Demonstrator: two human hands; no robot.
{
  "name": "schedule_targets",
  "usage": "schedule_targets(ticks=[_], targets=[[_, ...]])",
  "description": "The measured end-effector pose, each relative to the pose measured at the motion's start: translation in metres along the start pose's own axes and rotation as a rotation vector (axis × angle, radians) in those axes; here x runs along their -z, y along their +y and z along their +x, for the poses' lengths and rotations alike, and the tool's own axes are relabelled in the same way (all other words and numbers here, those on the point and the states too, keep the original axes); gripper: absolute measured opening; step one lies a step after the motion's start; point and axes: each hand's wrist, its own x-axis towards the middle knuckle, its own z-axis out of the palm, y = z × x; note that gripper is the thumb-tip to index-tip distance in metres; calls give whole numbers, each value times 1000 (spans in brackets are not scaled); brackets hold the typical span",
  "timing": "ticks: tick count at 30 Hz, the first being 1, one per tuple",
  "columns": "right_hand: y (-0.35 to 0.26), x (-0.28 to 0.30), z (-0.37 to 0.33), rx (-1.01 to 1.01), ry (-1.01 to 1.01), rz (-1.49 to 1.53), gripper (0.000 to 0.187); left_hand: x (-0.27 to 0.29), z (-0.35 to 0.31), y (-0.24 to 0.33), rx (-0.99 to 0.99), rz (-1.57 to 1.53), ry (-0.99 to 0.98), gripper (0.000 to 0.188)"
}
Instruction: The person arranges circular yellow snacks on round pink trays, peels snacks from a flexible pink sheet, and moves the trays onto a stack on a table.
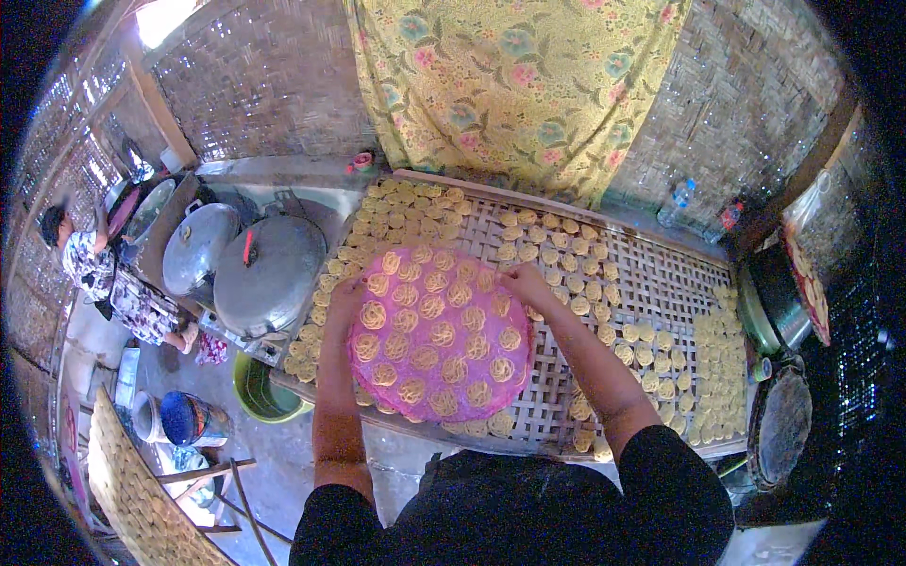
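Between my hands is a round pink tray, its surface dotted with several pale yellow noodle nests. My left hand is closed on its left edge. On the upper right edge, my right hand grips the rim with bent fingers. The tray is over the left part of a large woven bamboo rack and hides some of it. Rows of similar noodle nests lie on the rack around the tray and across its right side. Whether the tray touches the rack, I cannot tell.
Large lidded metal pots stand left of the rack, near a green basin and a blue bucket. Another person is at the far left. A floral yellow cloth hangs behind; a dark pot stands right.
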Motion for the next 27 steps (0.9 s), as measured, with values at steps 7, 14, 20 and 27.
schedule_targets(ticks=[7,14,20,27], targets=[[-37,13,-32,161,82,99,29,-12,-43,67,-188,133,86,28],[-63,49,-73,92,132,191,29,-28,-88,155,-321,181,152,30],[-101,109,-131,49,208,303,27,-46,-125,243,-355,185,45,31],[-80,208,-178,91,342,311,25,-110,-117,329,-461,35,-181,31]])
